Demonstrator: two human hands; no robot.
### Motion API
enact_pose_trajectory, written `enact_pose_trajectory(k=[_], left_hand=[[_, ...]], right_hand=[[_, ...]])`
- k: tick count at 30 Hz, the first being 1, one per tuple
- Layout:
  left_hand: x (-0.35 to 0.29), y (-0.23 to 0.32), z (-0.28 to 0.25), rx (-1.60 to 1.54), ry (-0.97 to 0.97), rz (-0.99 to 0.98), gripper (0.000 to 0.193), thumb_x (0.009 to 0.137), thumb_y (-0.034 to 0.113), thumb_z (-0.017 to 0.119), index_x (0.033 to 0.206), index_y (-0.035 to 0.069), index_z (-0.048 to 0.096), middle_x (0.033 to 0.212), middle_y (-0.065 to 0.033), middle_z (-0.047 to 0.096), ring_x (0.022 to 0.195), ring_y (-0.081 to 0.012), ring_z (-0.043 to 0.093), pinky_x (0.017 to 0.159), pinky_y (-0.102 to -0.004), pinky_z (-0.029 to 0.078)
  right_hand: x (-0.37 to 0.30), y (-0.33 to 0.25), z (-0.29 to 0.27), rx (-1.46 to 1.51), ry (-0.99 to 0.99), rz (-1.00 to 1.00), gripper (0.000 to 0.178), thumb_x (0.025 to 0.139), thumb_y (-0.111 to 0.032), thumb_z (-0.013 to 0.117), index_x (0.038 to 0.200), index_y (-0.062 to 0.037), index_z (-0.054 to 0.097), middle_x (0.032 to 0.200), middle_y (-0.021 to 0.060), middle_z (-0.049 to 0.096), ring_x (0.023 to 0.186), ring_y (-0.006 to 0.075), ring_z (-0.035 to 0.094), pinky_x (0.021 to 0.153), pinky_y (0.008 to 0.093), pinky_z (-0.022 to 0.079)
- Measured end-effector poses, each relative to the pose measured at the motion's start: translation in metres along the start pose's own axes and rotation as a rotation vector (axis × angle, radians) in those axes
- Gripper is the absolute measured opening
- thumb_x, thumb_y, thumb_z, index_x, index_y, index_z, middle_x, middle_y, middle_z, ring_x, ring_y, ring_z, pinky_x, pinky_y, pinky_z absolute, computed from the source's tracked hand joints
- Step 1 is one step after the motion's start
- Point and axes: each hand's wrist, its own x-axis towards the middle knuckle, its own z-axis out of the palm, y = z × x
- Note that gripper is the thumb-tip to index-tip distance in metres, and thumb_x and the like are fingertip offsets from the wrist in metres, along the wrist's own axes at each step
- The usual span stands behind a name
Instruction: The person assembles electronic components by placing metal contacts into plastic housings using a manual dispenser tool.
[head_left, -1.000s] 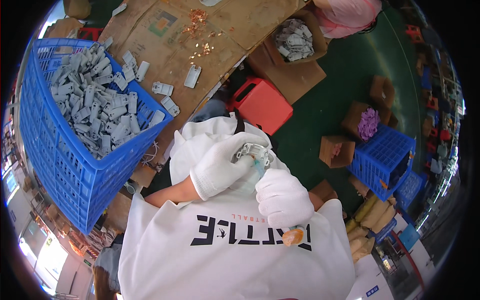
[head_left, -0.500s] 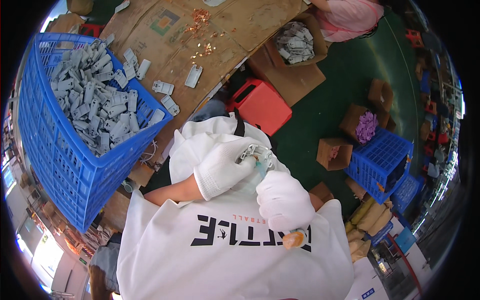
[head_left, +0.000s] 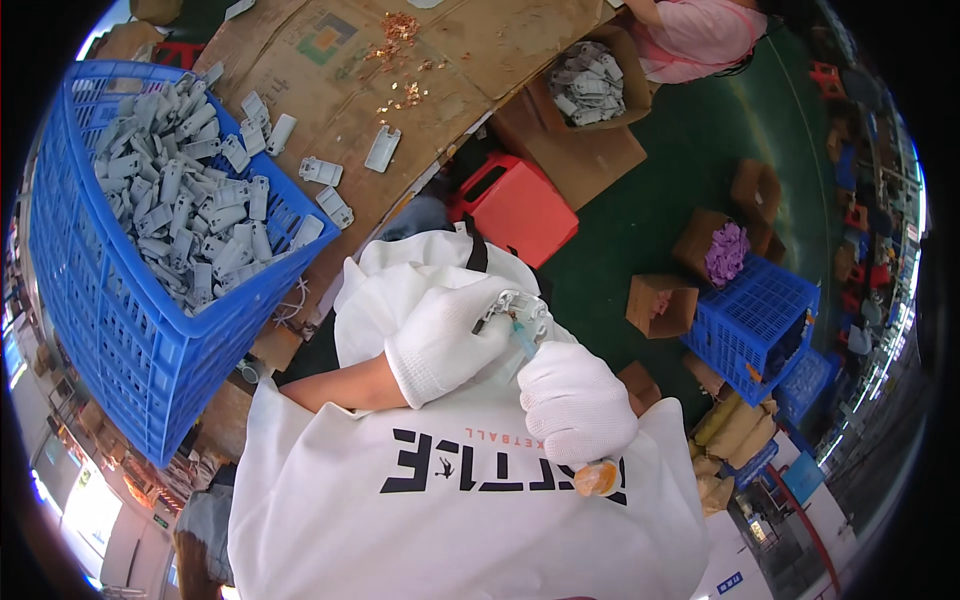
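My left hand [head_left: 446, 338], in a white knit glove, grips a small light-grey plastic housing [head_left: 530, 304] above my lap. My right hand [head_left: 576, 402], gloved the same way, is closed round a hand tool [head_left: 597, 478] with an orange butt end and a pale blue, see-through front part. The tool's front end reaches into the housing, where a small copper-coloured spot shows; its exact tip is too small to make out. To the left, a blue plastic crate [head_left: 110, 300] holds many similar grey housings [head_left: 190, 215].
Several loose housings and a scatter of copper-coloured pieces [head_left: 400, 30] lie on the cardboard-covered table [head_left: 290, 85]. Beyond my lap stands a red stool [head_left: 518, 212]. A carton [head_left: 640, 90] of grey parts is near a person in pink [head_left: 700, 40]. Blue crates [head_left: 745, 320] and cartons stand right.
My right hand and the tool have shifted slightly right and down. The left hand keeps its hold on the housing, and the whole view has moved a little.
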Motion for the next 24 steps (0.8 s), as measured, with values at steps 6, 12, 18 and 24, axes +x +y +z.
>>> enact_pose_trajectory(k=[6, 12, 18, 24], left_hand=[[0.005, 0.001, -0.001, -0.069, -0.001, 0.018, 0.022, 0.077, 0.001, 0.052, 0.096, 0.003, 0.062, 0.081, -0.0141, 0.062, 0.070, -0.0234, 0.061, 0.066, -0.0307, 0.048], [0.000, -0.004, 0.002, -0.088, 0.067, 0.013, 0.019, 0.079, 0.002, 0.049, 0.093, 0.002, 0.062, 0.072, -0.0157, 0.060, 0.063, -0.0239, 0.060, 0.061, -0.0316, 0.047], [0.004, -0.005, 0.005, -0.087, 0.019, 0.033, 0.016, 0.079, 0.003, 0.050, 0.091, 0.002, 0.060, 0.071, -0.0181, 0.059, 0.062, -0.0298, 0.058, 0.059, -0.0343, 0.047], [0.006, -0.014, 0.007, 0.000, 0.020, 0.045, 0.015, 0.079, 0.004, 0.051, 0.091, 0.001, 0.060, 0.072, -0.0206, 0.059, 0.065, -0.0347, 0.058, 0.060, -0.0370, 0.047]], right_hand=[[0.000, -0.008, -0.008, -0.126, -0.071, 0.119, 0.012, 0.073, -0.015, 0.060, 0.070, -0.0038, 0.055, 0.079, 0.0151, 0.058, 0.063, 0.0324, 0.055, 0.057, 0.0440, 0.046], [-0.004, 0.007, 0.001, -0.106, 0.100, 0.043, 0.012, 0.073, -0.012, 0.060, 0.067, -0.0042, 0.054, 0.069, 0.0135, 0.055, 0.054, 0.0299, 0.052, 0.051, 0.0420, 0.046], [-0.001, 0.001, -0.012, 0.042, 0.019, -0.055, 0.014, 0.074, -0.012, 0.057, 0.065, -0.0031, 0.053, 0.067, 0.0128, 0.055, 0.051, 0.0289, 0.050, 0.048, 0.0405, 0.044], [0.005, 0.008, -0.007, -0.052, 0.095, 0.031, 0.018, 0.075, -0.010, 0.055, 0.059, -0.0030, 0.049, 0.065, 0.0116, 0.054, 0.051, 0.0274, 0.051, 0.045, 0.0381, 0.041]])
